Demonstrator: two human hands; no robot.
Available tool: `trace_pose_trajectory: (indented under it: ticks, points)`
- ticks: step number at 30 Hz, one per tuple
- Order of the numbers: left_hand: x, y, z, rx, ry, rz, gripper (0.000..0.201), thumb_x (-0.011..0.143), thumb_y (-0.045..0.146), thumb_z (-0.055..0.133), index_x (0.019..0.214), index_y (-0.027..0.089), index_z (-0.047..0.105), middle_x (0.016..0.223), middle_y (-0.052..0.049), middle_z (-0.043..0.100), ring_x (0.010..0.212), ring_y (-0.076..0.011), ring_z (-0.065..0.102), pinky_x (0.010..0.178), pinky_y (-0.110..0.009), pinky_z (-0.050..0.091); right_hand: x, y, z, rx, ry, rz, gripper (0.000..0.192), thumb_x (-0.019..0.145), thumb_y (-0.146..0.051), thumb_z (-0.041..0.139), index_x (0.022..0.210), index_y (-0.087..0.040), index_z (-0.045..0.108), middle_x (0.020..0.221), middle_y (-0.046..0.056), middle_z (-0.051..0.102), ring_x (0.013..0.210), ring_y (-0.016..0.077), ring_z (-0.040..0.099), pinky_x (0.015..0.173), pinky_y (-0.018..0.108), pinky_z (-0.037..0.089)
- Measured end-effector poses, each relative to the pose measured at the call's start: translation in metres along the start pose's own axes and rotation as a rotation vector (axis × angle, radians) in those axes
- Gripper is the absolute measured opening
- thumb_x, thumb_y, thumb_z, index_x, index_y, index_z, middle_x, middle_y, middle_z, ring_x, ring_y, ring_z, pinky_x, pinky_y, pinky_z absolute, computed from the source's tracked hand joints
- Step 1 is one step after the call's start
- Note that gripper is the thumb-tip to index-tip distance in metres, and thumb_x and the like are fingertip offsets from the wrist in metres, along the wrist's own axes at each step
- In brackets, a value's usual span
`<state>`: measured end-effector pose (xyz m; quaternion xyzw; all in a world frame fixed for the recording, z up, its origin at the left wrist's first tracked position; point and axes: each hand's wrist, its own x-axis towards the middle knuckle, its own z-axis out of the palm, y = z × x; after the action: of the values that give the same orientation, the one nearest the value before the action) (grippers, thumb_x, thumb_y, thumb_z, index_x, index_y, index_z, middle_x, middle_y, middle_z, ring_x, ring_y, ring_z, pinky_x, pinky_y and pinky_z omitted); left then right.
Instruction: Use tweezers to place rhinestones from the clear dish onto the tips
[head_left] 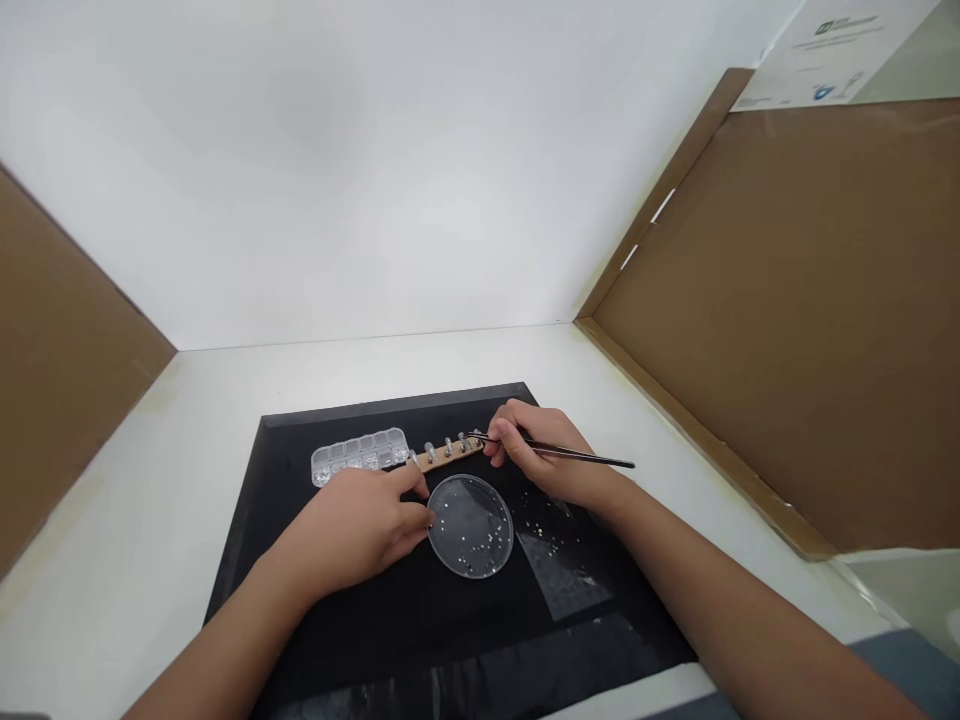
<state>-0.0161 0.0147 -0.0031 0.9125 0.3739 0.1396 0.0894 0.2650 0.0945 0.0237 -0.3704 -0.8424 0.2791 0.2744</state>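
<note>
The right hand [544, 455] pinches tweezers [555, 451] at the wooden stick [442, 455]; the left hand [367, 520] presses it, fingers closed. Many small stones remain in the dish [470, 525].

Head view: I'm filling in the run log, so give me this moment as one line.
left hand: steadies wooden stick | right hand: holds tweezers, tip at stick | clear round dish: between hands on black mat | compartment box: behind left hand

Bright even light from above, soft shadows, wide-angle stretching at edges, sharp centre
</note>
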Motion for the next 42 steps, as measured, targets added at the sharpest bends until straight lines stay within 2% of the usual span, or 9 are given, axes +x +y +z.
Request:
trace_pose_trajectory:
  ticks: [24,35,42]
  points:
    - [-0.0013,-0.0002,0.0013,0.019,0.012,0.01,0.019,0.103,0.031,0.063,0.108,0.029,0.081,0.118,-0.001,0.073,0.066,-0.0138,0.068,0.059,-0.03,0.051,-0.0017,0.006,-0.0027,-0.045,-0.022,-0.072,0.03,0.112,-0.032,0.045,0.091,-0.021,0.063,0.082,0.003,0.072,0.066,0.0148,0.072,0.063,0.029,0.055]
    - [-0.001,0.0003,0.0013,0.016,0.012,0.004,0.018,0.102,0.03,0.064,0.109,0.029,0.081,0.119,-0.001,0.075,0.069,-0.0159,0.07,0.059,-0.031,0.051,-0.0013,0.0037,-0.0051,-0.143,-0.037,-0.189,0.029,0.11,-0.033,0.048,0.09,-0.021,0.064,0.079,0.003,0.069,0.062,0.0145,0.06,0.057,0.027,0.047]
    - [-0.0009,-0.0016,-0.0012,-0.048,0.002,0.012,0.02,0.097,0.031,0.07,0.115,0.029,0.08,0.121,-0.002,0.075,0.077,-0.0185,0.073,0.064,-0.033,0.055,-0.0044,-0.0033,-0.0073,-0.12,0.004,-0.321,0.018,0.106,-0.023,0.053,0.091,-0.022,0.063,0.081,0.002,0.07,0.068,0.0146,0.063,0.063,0.028,0.05]
